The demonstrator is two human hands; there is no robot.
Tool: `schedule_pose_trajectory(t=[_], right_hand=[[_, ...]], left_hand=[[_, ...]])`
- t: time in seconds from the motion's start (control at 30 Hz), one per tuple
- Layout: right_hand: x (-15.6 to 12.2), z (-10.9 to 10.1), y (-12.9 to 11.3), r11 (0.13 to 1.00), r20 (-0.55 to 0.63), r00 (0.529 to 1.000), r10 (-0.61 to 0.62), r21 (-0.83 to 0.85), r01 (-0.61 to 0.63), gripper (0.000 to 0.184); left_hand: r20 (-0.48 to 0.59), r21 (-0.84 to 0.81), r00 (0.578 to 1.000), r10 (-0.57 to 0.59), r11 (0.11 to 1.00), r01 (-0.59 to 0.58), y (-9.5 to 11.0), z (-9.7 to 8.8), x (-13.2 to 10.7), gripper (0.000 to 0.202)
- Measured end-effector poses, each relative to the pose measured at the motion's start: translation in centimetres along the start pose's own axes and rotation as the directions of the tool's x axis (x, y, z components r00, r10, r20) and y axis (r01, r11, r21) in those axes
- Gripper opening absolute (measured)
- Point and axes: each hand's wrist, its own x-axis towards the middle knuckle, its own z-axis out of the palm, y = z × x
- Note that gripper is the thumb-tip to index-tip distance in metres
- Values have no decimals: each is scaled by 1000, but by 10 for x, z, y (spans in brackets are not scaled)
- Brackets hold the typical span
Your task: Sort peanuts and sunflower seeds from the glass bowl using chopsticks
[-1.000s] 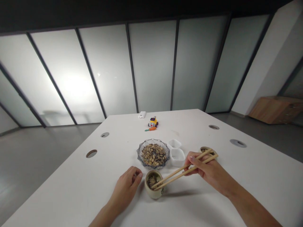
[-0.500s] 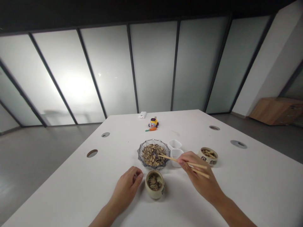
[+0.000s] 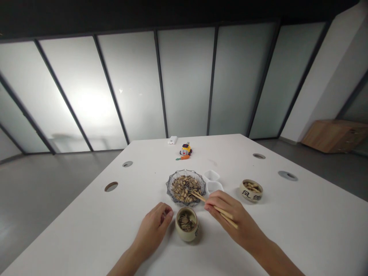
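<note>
My right hand [image 3: 234,220] grips a pair of wooden chopsticks [image 3: 214,209], and their tips reach into a glass bowl [image 3: 170,183] heaped with sunflower seeds. Just in front of that bowl stands a small beige cup [image 3: 186,234] holding some seeds. My left hand [image 3: 153,226] rests loosely curled on the white table [image 3: 86,230], its fingertips close to the cup's left side. A second beige cup [image 3: 251,190] with dark marks and pale nuts inside stands to the right.
Two small white square dishes [image 3: 212,180] sit right of the glass bowl, partly behind my right hand. A yellow toy [image 3: 186,148], an orange carrot piece [image 3: 184,157] and a white box [image 3: 172,140] lie near the far edge. Round cable holes [image 3: 111,186] dot the tabletop.
My right hand has carried the chopsticks from the small front cup leftward and back, so the tips now sit in the glass bowl. My left hand has stayed put.
</note>
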Motion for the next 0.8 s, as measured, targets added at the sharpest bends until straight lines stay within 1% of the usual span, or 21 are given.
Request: schedule_pose_trajectory(t=[0.17,0.33,0.53,0.67,0.8], right_hand=[[0,2,1,998,29,999,-46,-37,47,20],[1,2,-1,995,46,998,-49,-89,53,22],[1,2,-5,990,82,996,-38,-131,49,28],[1,1,-4,989,63,996,-55,-134,63,29],[0,0,-2,990,-7,996,-86,-109,85,25]], left_hand=[[9,6,1000,-5,1000,5,-1,0,1,29],[7,10,1000,-5,1000,5,-1,1,1,30],[2,15,1000,0,1000,0,-2,1,1,30],[-1,14,1000,2,1000,-2,-2,1,1,30],[-7,11,1000,13,1000,-13,-3,1,1,30]])
